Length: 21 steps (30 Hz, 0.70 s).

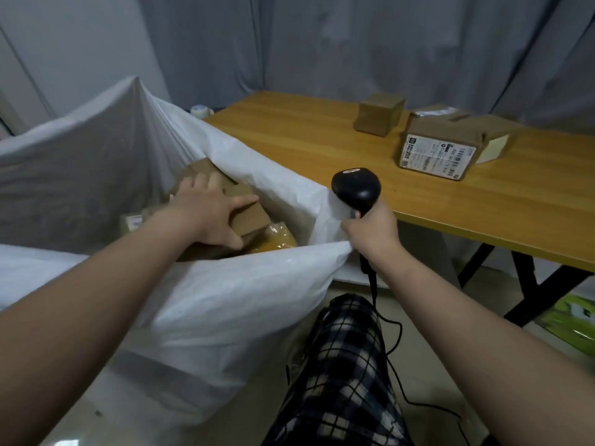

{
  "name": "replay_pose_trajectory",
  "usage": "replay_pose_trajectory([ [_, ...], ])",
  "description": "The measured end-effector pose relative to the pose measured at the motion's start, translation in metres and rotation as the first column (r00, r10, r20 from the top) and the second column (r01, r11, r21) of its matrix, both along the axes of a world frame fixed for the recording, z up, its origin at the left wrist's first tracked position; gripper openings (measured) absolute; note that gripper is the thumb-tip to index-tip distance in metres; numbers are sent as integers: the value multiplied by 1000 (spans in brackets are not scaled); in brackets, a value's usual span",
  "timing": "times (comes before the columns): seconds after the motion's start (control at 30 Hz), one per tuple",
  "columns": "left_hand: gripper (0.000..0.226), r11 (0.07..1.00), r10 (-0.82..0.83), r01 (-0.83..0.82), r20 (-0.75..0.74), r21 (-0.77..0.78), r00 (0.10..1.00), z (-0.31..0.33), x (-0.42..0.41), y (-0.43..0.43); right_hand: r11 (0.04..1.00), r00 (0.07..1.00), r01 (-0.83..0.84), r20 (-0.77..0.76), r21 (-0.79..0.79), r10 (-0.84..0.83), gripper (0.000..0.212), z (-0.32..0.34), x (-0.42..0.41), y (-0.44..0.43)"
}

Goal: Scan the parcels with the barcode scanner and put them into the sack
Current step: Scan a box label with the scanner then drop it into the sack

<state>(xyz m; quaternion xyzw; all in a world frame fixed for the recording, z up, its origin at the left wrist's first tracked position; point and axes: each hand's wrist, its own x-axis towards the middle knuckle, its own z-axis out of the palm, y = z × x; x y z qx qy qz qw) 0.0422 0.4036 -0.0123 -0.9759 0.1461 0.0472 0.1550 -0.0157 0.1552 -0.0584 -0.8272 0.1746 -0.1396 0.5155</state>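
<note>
— Where are my hands?
— My left hand (206, 214) lies spread flat on a brown box (249, 217) inside the sack (257, 284). My right hand (370, 233) is wrapped round the scanner (355, 188) and pinches the sack's rim.
— Next parcel?
— The labelled parcel (450, 146) sits towards the table (289, 140)'s near edge, beyond and right of my right hand, which is nearer. Its label faces me. A smaller box (380, 117) sits behind it. The sack's depths are hidden.
</note>
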Motion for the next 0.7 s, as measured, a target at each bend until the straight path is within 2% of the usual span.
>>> replay_pose_trajectory([
  [0.1, 92, 981, 144, -142, -5, 135, 990, 13, 2, 20, 1000, 1000, 7, 23, -8, -7, 37, -2, -3, -3],
  [0.17, 91, 949, 214, -224, 70, 220, 974, 14, -4, 36, 1000, 999, -1, 32, -7, 1, 33, -4, -5, -1],
  [0.23, 87, 952, 194, -230, 183, 200, 964, 11, -9, 36, 1000, 999, -15, 33, 10, 15, 32, -5, -6, 4],
  [0.37, 85, 996, 90, -89, 262, -15, 961, 15, -10, 0, 998, 998, -53, 31, 41, 52, 31, -4, -7, 7],
  [0.5, 76, 999, 30, -32, 148, 7, 988, 12, -4, -35, 994, 995, -81, 65, 75, 77, 30, -1, -10, 1],
  [0.6, 64, 998, -43, 50, 236, -26, 971, 12, 1, -66, 995, 993, -72, 94, 64, 65, 21, -1, -10, -10],
  [0.7, 54, 969, -143, 194, 294, -155, 945, 12, 6, -101, 997, 993, -55, 111, 47, 50, 16, 2, -8, -29],
])
